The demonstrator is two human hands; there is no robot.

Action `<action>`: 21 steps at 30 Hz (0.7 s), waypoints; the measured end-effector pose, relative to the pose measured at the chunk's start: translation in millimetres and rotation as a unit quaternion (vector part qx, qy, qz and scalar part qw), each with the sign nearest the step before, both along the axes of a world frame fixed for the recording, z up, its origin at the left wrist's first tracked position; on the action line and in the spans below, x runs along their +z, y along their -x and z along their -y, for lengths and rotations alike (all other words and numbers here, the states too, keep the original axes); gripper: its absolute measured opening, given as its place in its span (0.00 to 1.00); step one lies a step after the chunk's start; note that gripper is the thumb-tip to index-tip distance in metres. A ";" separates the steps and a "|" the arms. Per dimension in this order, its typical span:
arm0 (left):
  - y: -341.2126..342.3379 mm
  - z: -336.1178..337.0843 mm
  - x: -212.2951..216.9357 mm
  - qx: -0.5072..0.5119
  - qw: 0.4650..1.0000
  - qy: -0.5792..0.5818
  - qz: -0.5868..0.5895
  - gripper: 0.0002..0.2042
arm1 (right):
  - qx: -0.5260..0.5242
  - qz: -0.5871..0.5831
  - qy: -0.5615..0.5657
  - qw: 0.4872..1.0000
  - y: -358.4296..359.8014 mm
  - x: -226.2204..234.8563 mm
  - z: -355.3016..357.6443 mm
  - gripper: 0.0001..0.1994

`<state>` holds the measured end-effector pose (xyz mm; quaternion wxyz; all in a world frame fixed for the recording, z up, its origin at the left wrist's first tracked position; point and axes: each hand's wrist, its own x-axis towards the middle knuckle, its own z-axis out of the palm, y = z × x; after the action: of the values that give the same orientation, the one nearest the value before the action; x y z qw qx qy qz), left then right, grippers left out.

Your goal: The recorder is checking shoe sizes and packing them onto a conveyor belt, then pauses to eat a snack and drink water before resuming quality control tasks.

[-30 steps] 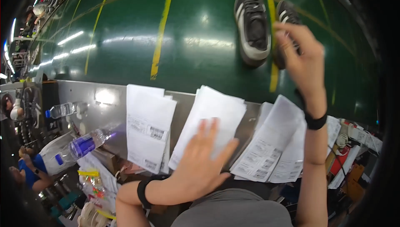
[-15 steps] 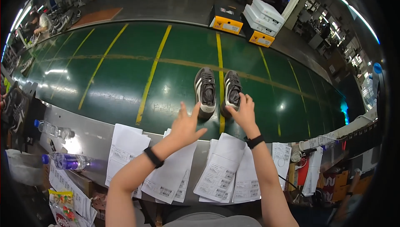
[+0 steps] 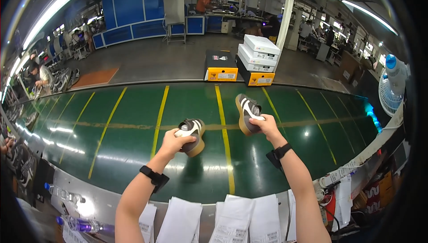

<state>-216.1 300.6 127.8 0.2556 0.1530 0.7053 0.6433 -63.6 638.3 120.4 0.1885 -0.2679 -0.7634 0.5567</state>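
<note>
My left hand [image 3: 173, 141] grips a grey and white sneaker with a tan sole [image 3: 192, 135], lifted just above the green conveyor belt [image 3: 133, 127]. Over on the other side, my right hand [image 3: 267, 126] holds the matching sneaker [image 3: 246, 113] by its heel, toe pointing away, also raised over the belt. The two shoes are apart, on either side of a yellow line [image 3: 224, 136]. Both wrists wear black bands.
Several white paper sheets [image 3: 232, 218] hang along the near metal edge. Plastic bottles [image 3: 67, 194] lie at lower left. Stacked shoe boxes [image 3: 249, 60] stand beyond the belt. A fan [image 3: 392, 82] is at right. People work in the background.
My head has tilted up, showing more of the hall. Both hands reached the pair of sneakers on the belt, took one each and lifted them apart.
</note>
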 end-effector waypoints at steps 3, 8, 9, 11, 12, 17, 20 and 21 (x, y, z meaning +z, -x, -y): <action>42.7 0.5 -24.6 0.032 0.982 0.053 -0.177 0.18 | -0.067 0.028 -0.373 0.925 61.5 -4.7 -19.3 0.18; 87.9 -5.2 -28.0 0.091 0.926 0.180 -0.318 0.18 | -0.090 0.139 -0.389 0.906 137.6 -6.9 -55.8 0.20; 97.0 -4.7 -30.7 0.097 0.918 0.202 -0.326 0.18 | -0.086 0.148 -0.398 0.902 150.3 -7.8 -56.5 0.20; 110.5 -10.9 -39.2 0.104 0.903 0.220 -0.354 0.18 | -0.099 0.156 -0.404 0.896 168.3 -17.1 -64.4 0.20; 117.8 -14.1 -44.9 0.108 0.891 0.224 -0.380 0.18 | -0.113 0.157 -0.414 0.889 176.9 -21.3 -69.2 0.21; 149.2 -44.4 -60.8 0.113 0.833 0.236 -0.487 0.19 | -0.089 0.198 -0.412 0.885 199.9 -37.0 -90.2 0.20; 171.9 -65.3 -62.5 0.107 0.828 0.255 -0.487 0.17 | -0.087 0.213 -0.417 0.879 211.6 -42.4 -93.4 0.20; 179.5 -73.5 -63.2 0.109 0.826 0.252 -0.492 0.17 | -0.092 0.212 -0.420 0.878 214.2 -46.2 -95.9 0.20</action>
<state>-395.6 374.0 64.6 -0.1669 0.3013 0.8875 0.3061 -277.8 734.2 74.2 0.1679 -0.3442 -0.9190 0.0936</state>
